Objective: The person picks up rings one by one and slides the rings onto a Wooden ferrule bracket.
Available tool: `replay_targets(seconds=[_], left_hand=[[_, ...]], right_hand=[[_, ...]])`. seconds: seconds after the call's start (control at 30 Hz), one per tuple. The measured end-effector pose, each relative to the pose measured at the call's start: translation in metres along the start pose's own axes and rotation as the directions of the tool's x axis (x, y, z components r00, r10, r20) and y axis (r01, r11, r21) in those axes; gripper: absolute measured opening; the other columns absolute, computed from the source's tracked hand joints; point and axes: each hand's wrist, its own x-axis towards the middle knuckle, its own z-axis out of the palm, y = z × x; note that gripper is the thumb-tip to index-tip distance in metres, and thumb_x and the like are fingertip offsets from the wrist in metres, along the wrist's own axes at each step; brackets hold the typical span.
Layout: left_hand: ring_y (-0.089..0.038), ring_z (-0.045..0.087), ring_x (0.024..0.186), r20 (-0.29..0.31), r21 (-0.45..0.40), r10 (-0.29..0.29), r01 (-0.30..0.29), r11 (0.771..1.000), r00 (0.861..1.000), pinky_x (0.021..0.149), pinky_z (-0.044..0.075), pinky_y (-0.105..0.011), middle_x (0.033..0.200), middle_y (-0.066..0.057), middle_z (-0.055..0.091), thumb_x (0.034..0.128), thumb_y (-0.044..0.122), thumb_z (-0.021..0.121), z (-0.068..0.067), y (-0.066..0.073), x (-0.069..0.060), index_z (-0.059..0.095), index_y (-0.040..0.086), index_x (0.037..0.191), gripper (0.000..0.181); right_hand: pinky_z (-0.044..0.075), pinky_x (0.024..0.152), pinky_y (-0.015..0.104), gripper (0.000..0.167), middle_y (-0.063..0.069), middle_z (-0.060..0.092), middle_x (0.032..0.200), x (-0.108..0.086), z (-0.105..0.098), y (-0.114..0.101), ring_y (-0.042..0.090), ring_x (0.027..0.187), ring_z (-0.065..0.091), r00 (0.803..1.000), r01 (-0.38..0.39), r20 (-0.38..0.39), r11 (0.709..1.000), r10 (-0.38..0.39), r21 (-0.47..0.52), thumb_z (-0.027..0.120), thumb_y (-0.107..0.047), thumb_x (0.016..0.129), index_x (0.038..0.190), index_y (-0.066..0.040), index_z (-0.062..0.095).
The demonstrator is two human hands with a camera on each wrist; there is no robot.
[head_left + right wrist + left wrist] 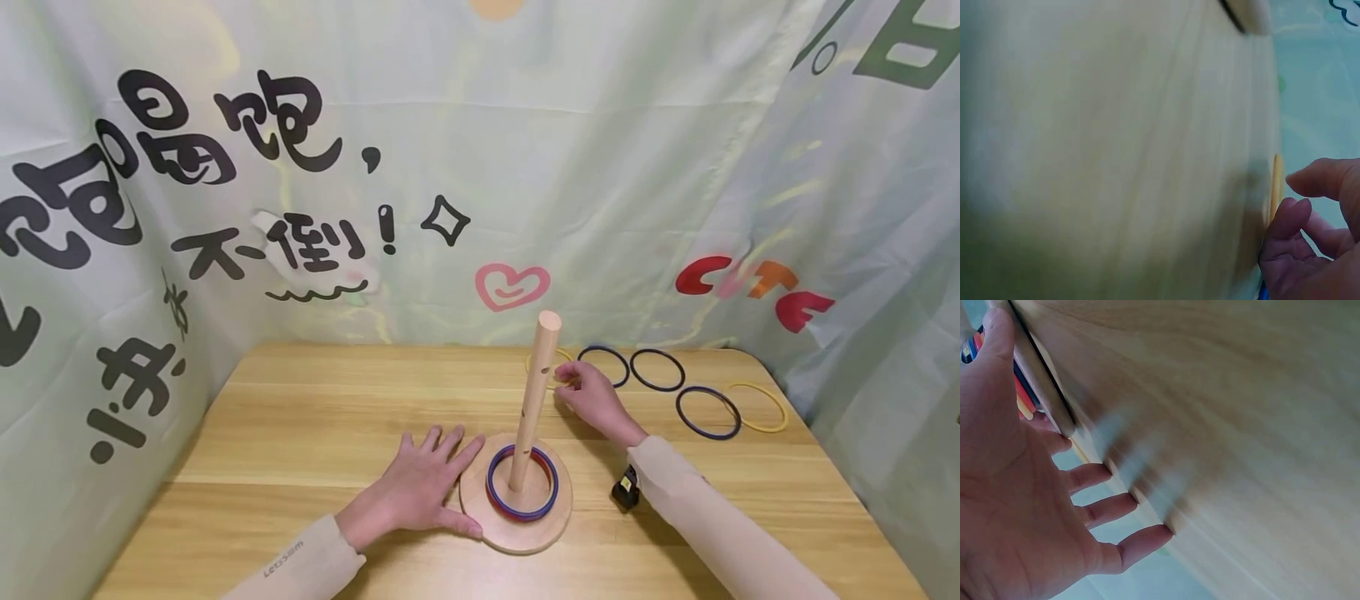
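A wooden post rises from a round wooden base. Around its foot lies a blue ring with red showing beneath; the left wrist view reveals a stack of coloured rings. My left hand has its fingers spread, fingertips on the table and thumb at the base's left edge. Behind the post, my right hand hovers by a yellow ring, partly hidden in the head view. A gap separates thumb and fingers in the right wrist view, and the ring appears beyond them, not between them.
Dark blue rings and another yellow ring lie at the back right of the table. One blue ring overlaps that yellow one. A printed curtain borders the table's back and sides. A small black device is at my right wrist.
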Motion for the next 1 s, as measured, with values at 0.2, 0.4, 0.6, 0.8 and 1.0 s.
replay_targets(seconds=[0.2, 0.4, 0.6, 0.8, 1.0], left_hand=[[-0.057, 0.046, 0.144, -0.006, 0.002, 0.013, -0.013, 1.0, 1.0, 0.098, 0.04, -0.084, 0.167, -0.026, 0.042, 0.0819, 0.095, 0.06, 0.0, 0.001, -0.001, 0.033, 0.015, 0.173, 0.124], [-0.056, 0.044, 0.147, 0.02, -0.013, -0.011, 0.012, 1.0, 1.0, 0.1, 0.039, -0.083, 0.168, -0.024, 0.04, 0.081, 0.092, 0.065, -0.005, 0.004, -0.002, 0.033, 0.016, 0.174, 0.124], [-0.056, 0.044, 0.147, 0.021, -0.021, -0.012, 0.012, 1.0, 1.0, 0.101, 0.038, -0.083, 0.169, -0.024, 0.04, 0.0813, 0.092, 0.064, -0.005, 0.004, -0.001, 0.033, 0.016, 0.174, 0.124], [-0.057, 0.046, 0.145, -0.004, -0.006, 0.01, -0.01, 1.0, 1.0, 0.098, 0.039, -0.084, 0.168, -0.026, 0.041, 0.0817, 0.095, 0.06, -0.001, 0.002, 0.0, 0.033, 0.015, 0.173, 0.125], [-0.057, 0.046, 0.144, -0.018, -0.013, 0.021, -0.021, 1.0, 1.0, 0.097, 0.04, -0.083, 0.167, -0.027, 0.042, 0.0817, 0.095, 0.06, 0.002, -0.001, 0.0, 0.033, 0.015, 0.173, 0.125]], right_hand=[[0.055, 0.089, 0.049, 0.013, 0.019, 0.066, 0.112, 0.003, -0.001, 0.002, 0.032, 0.101, 0.065, 0.998, 0.038, 0.054, 0.993, -0.032, -0.11, 0.073, 0.001, 0.1, 0.112, 0.005, 0.073], [0.053, 0.079, 0.042, 0.005, 0.01, 0.067, 0.1, 0.001, -0.003, -0.002, 0.022, 0.088, 0.061, 0.988, 0.08, 0.141, 0.983, -0.057, -0.164, 0.072, -0.001, 0.103, 0.099, -0.001, 0.074], [0.05, 0.075, 0.037, 0.008, 0.006, 0.064, 0.094, -0.009, -0.006, -0.003, 0.017, 0.08, 0.057, 0.978, 0.145, 0.179, 0.969, -0.109, -0.201, 0.072, -0.001, 0.104, 0.096, -0.003, 0.073], [0.046, 0.066, 0.031, 0.006, 0.0, 0.064, 0.085, -0.021, -0.012, -0.004, 0.015, 0.073, 0.054, 0.981, 0.122, 0.172, 0.976, -0.091, -0.183, 0.071, -0.005, 0.106, 0.1, -0.004, 0.071], [0.046, 0.059, 0.03, 0.005, 0.001, 0.065, 0.085, -0.032, -0.02, -0.009, 0.015, 0.069, 0.055, 0.989, 0.107, 0.114, 0.983, -0.09, -0.151, 0.071, -0.008, 0.107, 0.107, -0.003, 0.072]])
